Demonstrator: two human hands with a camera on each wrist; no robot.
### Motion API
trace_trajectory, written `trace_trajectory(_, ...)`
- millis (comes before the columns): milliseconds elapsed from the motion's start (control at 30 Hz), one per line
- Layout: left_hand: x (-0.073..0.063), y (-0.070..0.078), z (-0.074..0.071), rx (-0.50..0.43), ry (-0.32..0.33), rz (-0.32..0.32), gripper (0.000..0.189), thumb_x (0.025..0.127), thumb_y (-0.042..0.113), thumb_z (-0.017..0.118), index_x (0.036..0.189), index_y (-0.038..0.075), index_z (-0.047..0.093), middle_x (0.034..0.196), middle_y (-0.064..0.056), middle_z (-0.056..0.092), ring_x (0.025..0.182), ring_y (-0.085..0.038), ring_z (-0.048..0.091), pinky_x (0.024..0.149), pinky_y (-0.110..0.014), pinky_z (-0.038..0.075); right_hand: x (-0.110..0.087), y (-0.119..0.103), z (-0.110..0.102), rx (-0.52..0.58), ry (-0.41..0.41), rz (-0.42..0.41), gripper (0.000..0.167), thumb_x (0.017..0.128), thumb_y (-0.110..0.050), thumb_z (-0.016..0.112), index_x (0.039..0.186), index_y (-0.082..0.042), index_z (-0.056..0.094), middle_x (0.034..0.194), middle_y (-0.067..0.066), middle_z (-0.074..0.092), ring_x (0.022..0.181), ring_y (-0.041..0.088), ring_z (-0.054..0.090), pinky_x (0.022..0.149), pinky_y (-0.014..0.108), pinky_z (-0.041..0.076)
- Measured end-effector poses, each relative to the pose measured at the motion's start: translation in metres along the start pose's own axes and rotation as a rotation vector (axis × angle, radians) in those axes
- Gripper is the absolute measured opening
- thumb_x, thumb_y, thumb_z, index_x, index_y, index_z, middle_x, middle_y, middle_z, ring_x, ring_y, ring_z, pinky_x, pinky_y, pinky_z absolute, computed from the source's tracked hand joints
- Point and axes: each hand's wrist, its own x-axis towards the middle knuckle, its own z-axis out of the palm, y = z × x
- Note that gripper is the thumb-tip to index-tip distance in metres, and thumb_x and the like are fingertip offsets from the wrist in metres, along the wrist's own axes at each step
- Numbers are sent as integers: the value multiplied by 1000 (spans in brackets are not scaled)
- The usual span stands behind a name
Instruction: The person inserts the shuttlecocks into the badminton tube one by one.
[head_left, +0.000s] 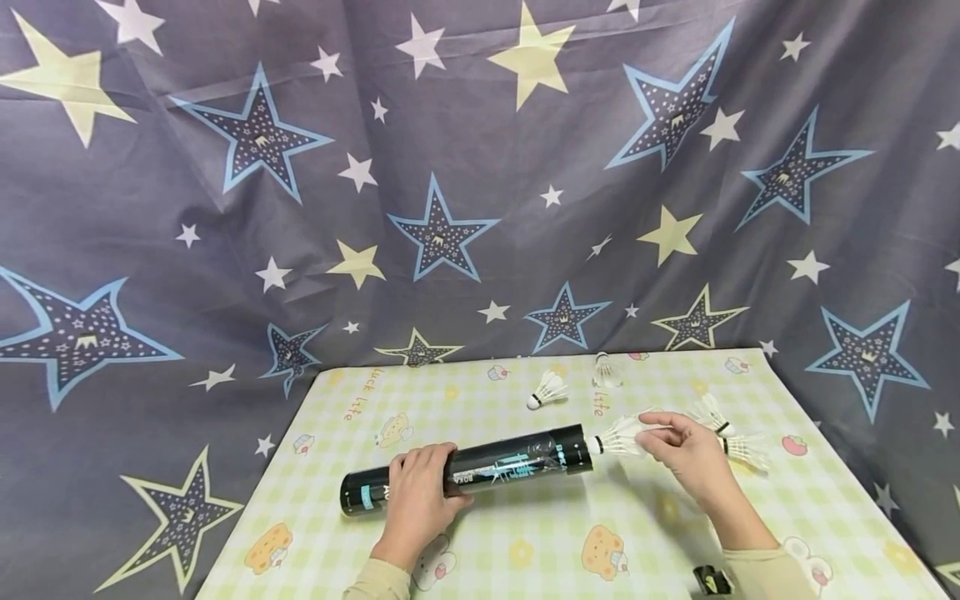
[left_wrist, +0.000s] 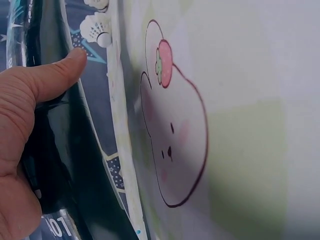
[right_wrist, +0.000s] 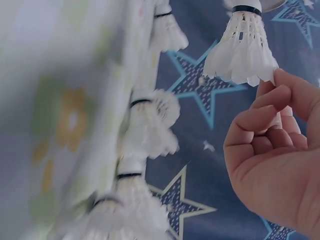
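A black tube with blue and white lettering (head_left: 517, 460) lies slanted across the table, its right end raised towards the right hand. My left hand (head_left: 422, 498) grips it near its left part; in the left wrist view the thumb (left_wrist: 62, 75) lies along the tube's dark side. With thumb and fingertips my right hand (head_left: 693, 457) pinches the feather edge of a white shuttlecock (head_left: 619, 437). The cork of that shuttlecock points at the tube's right end, right at the opening. The right wrist view shows the held shuttlecock (right_wrist: 240, 50) with a black band round its cork.
Behind the tube lie a shuttlecock (head_left: 547, 390) on its side and another (head_left: 606, 372) near the far edge. Beyond the right hand are more shuttlecocks (head_left: 746, 452). A checked cloth (head_left: 315, 517) covers the table; a starry curtain (head_left: 480, 300) hangs behind it.
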Motion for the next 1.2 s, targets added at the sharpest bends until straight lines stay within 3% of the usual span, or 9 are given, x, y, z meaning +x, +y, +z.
trace_trajectory(133,-1,2,-1,0,1,3,87,65,47,103,139,20,66,132,-5,73,121,-32,65,110,-57,42,-3,-8,14,111,-39,-30,42,97,-18,80,134,0,69,97,-1,83,74,3,61,64,24,49)
trace_trajectory(300,-1,5,0,-5,2,13,87,64,46,104,137,20,66,131,-5,74,120,-31,65,110,-55,42,-7,-12,37,170,-112,-35,41,97,-14,79,133,2,68,96,6,82,70,4,60,62,24,49)
trace_trajectory(467,-2,7,0,-8,8,5,87,63,47,104,137,20,66,130,-4,74,120,-31,65,109,-56,42,-10,-15,51,234,-143,-23,32,105,-10,67,134,3,66,89,7,76,67,6,59,61,23,49)
trace_trajectory(567,-2,6,0,-13,17,-8,87,63,47,104,137,20,66,130,-4,74,119,-31,65,108,-56,42,-13,-16,53,236,-89,-31,32,108,-15,64,135,2,66,94,4,76,68,7,58,61,22,50)
trace_trajectory(700,-1,5,-1,-15,28,-35,87,63,45,104,137,20,66,130,-4,75,118,-31,65,107,-56,41,-15,-13,52,171,-28,-52,31,104,-22,72,129,-3,71,92,-3,73,70,6,58,63,23,49)
trace_trajectory(967,1,8,-2,-34,22,-65,86,66,45,103,139,19,66,132,-6,73,121,-32,64,109,-59,41,-16,-6,61,171,-136,-77,28,96,-12,80,119,3,72,72,-5,71,59,3,54,56,22,44)
trace_trajectory(1200,1,11,-1,-25,36,-79,87,64,45,104,138,20,65,132,-5,73,121,-32,64,110,-59,40,-16,-8,69,238,-188,21,39,96,-13,80,126,5,63,69,5,73,55,7,55,55,22,47)
